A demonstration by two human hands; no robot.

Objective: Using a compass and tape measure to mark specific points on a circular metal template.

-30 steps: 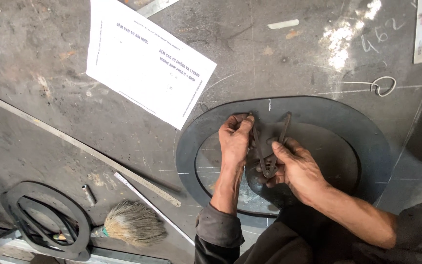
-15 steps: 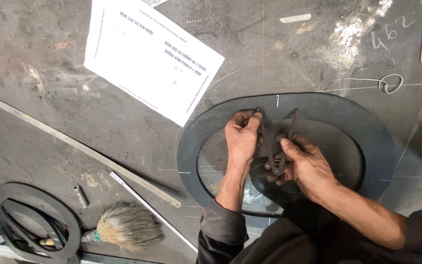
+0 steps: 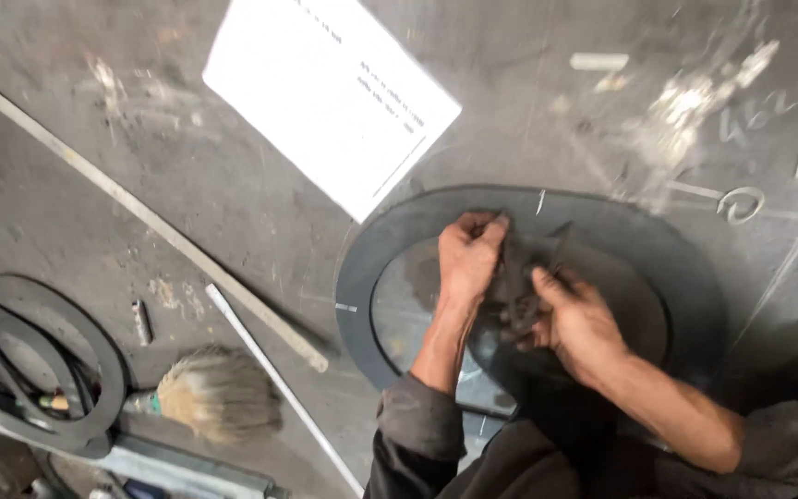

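View has shifted right since earlier frame; hands barely moved. Left hand [image 3: 468, 254] & right hand [image 3: 576, 319] both pinch a dark rubber strip piece [image 3: 519, 277], fingers closed on it, over centre of oval rubber gasket ring [image 3: 362, 277] on metal sheet. Brush [image 3: 219, 393] well left.

— Any labels or signs in the frame?
— One: a white rectangular printed sheet [image 3: 330, 97], lying askew on the grey desk [image 3: 94, 120], its lower corner just beside the dark oval ring [image 3: 362, 277].
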